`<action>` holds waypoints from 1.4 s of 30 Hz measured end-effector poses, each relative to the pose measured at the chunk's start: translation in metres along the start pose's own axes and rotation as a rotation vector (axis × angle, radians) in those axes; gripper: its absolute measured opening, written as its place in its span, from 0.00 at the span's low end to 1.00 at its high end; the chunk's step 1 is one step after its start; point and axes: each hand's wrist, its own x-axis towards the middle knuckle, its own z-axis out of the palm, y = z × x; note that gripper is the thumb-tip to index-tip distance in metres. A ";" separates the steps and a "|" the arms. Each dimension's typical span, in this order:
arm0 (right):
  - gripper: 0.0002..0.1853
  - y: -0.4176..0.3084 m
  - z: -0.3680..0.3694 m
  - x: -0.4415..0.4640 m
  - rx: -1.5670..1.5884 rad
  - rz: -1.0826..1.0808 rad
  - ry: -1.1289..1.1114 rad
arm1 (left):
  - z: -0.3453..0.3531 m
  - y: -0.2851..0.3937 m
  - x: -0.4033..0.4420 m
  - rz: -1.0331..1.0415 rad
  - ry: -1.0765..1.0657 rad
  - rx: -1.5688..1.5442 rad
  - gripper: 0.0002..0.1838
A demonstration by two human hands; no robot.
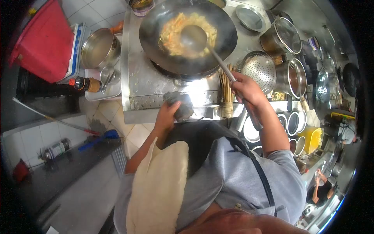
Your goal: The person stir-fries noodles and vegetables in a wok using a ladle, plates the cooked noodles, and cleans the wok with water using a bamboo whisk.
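Observation:
My right hand (pixel 247 89) is wrapped round the long handle of a metal ladle (pixel 193 39). The ladle's bowl rests in a steaming heap of shredded food (pixel 171 35), pale and orange strips, inside a large dark wok (pixel 150 37). In my left hand (pixel 167 115) is a bunched dark cloth (pixel 182 105), held near the front edge of the steel stove (pixel 136 78), below the wok. A bundle of thin bamboo sticks, a wok brush (pixel 226 95), stands between my hands.
To the right are a perforated strainer (pixel 258 72), metal pots (pixel 290 80) and a yellow container (pixel 311 136). At left stand a steel pot (pixel 99 48), a dark bottle with a red cap (pixel 83 83) and a red bin (pixel 46 43). Another person (pixel 321 189) is at far right.

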 end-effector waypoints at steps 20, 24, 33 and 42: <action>0.13 -0.007 -0.008 0.023 0.538 -0.012 -0.176 | -0.033 -0.009 -0.005 -0.062 0.057 -0.068 0.25; 0.10 -0.069 0.000 0.048 0.532 -0.035 -0.190 | -0.027 0.002 -0.015 -0.042 0.109 -0.124 0.25; 0.24 -0.180 0.030 0.185 -0.560 -0.584 0.278 | -0.025 0.017 -0.033 0.068 0.246 -0.128 0.23; 0.31 -0.087 -0.009 0.049 -0.054 -0.225 0.035 | 0.000 0.034 -0.003 -0.031 0.055 -0.077 0.18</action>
